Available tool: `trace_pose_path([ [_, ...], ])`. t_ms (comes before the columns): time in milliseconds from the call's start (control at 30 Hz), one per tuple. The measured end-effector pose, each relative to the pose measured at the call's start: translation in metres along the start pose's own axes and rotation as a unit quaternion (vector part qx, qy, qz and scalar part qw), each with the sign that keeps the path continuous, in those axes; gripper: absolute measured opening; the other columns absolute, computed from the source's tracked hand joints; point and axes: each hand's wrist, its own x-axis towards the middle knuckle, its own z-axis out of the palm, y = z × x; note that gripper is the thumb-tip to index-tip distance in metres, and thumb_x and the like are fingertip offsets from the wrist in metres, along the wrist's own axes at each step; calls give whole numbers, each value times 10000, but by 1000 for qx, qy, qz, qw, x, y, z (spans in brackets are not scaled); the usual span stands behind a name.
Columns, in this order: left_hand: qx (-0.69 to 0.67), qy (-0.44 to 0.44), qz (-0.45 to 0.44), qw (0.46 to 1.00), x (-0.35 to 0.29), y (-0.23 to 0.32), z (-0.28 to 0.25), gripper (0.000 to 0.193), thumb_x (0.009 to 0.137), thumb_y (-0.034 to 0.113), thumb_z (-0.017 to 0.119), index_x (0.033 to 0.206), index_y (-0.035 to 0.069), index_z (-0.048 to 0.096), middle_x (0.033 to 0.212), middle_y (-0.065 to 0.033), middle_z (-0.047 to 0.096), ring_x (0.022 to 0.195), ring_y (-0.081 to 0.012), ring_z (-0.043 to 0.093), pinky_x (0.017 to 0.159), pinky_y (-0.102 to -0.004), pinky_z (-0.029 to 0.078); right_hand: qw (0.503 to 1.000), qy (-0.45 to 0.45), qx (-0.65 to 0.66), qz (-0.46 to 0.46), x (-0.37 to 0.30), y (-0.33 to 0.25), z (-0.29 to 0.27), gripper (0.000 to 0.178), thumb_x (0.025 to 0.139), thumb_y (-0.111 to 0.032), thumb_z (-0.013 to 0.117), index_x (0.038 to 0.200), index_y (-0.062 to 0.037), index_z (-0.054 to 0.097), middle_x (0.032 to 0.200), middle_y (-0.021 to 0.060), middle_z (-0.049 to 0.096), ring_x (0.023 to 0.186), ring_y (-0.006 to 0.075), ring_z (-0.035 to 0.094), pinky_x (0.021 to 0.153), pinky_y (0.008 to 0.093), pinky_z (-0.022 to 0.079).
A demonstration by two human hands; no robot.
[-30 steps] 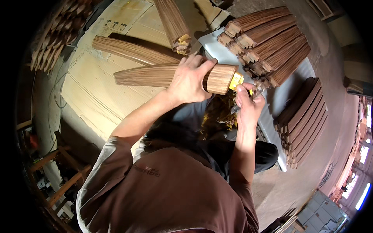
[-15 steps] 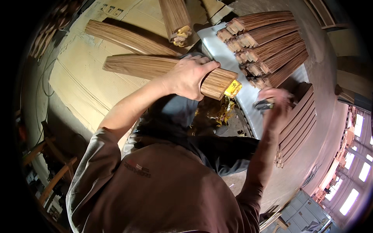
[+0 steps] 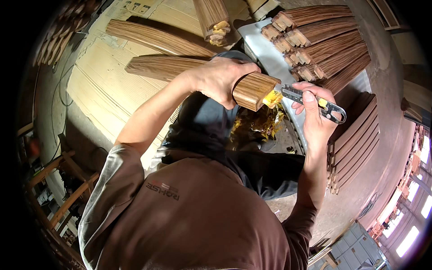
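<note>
My left hand (image 3: pixel 220 80) is wrapped over a brown wood-grain wooden piece (image 3: pixel 253 92), close to its near right end. That end carries a stepped tenon covered in yellow tape (image 3: pixel 272 98). In my right hand (image 3: pixel 315 105) is a utility knife (image 3: pixel 315 102), grey and black with a yellow spot, its blade end pointing left at the taped tenon. Whether the blade touches the tape I cannot tell. Below the tenon lies a heap of yellow tape scraps (image 3: pixel 265 126), partly shadowed between my legs.
Another wooden piece (image 3: pixel 157 37) lies on flattened cardboard (image 3: pixel 96 85); one more with a taped end (image 3: pixel 211 18) is at the top. To the right, several pieces with bare tenons (image 3: pixel 333 42) rest on a white sheet (image 3: pixel 256 42), beside a darker stack (image 3: pixel 357 139).
My right hand has brought the knife left and up from the stacks to the taped end. My left hand keeps its hold, and the whole view has shifted slightly.
</note>
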Motion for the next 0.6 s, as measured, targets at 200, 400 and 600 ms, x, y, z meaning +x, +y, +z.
trace_pose_path([
  [200, -1, -14, -15, 1000, 3, 2, -3, 904, 525, 160, 845, 1357, 126, 494, 1077, -152, 713, 1023, -370, 692, 839, -433, 551, 996, -61, -43, -42, 7, -3, -2, 66, 995, -48, 649, 1007, 17, 652, 1013, 135, 759, 658, 86, 614, 585, 225, 513],
  [400, -11, -28, 14, 999, 4, 0, 0, 839, 521, 165, 853, 1293, 148, 525, 1028, -126, 712, 975, -364, 694, 801, -436, 541, 971, -127, -165, -115, 10, -34, -6, 92, 974, -39, 663, 906, 21, 646, 946, 132, 769, 634, 109, 628, 595, 268, 523],
  [600, 5, -17, 23, 1000, 3, -4, 3, 796, 508, 163, 860, 1241, 155, 549, 999, -106, 701, 967, -355, 684, 772, -441, 527, 974, -60, -151, -157, -5, -44, -37, 363, 1063, -256, 533, 784, -34, 597, 649, 54, 593, 632, 181, 558, 556, 315, 403],
])
